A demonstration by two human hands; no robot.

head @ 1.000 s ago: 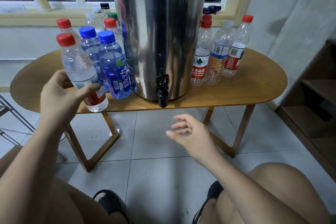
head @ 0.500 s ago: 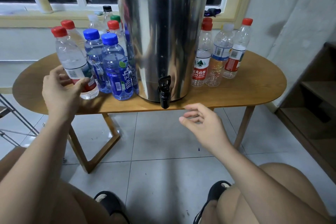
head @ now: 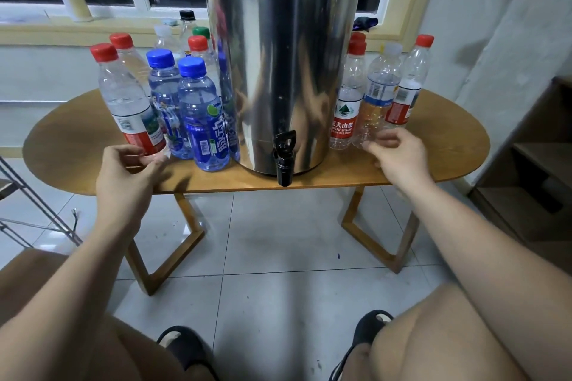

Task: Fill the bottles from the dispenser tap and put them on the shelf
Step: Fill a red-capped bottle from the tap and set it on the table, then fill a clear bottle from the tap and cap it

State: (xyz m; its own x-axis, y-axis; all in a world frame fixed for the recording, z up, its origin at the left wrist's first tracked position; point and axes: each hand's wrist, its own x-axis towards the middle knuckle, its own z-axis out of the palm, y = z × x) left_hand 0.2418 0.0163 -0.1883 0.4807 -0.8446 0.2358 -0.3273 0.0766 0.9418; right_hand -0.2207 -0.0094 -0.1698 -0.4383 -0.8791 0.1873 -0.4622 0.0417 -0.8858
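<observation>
The left hand (head: 130, 173) has thumb and forefinger at the base of a red-capped bottle (head: 127, 102) on the table (head: 448, 148), grip unclear; the right hand (head: 399, 155), fingers loosely parted, touches a white-capped bottle (head: 379, 96) near the dispenser (head: 278, 56).

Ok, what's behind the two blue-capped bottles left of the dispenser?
A red-capped bottle, green-capped bottle, white-capped bottle and black-capped bottle. Their lower halves are covered, so fill levels cannot be told.

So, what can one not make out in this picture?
Head view only:
- tall steel dispenser: top cut off by the upper edge.
- brown wooden shelf: cut off by the right edge.
- right hand at the clear white-capped bottle: grip unclear, hand hides the base.
</observation>
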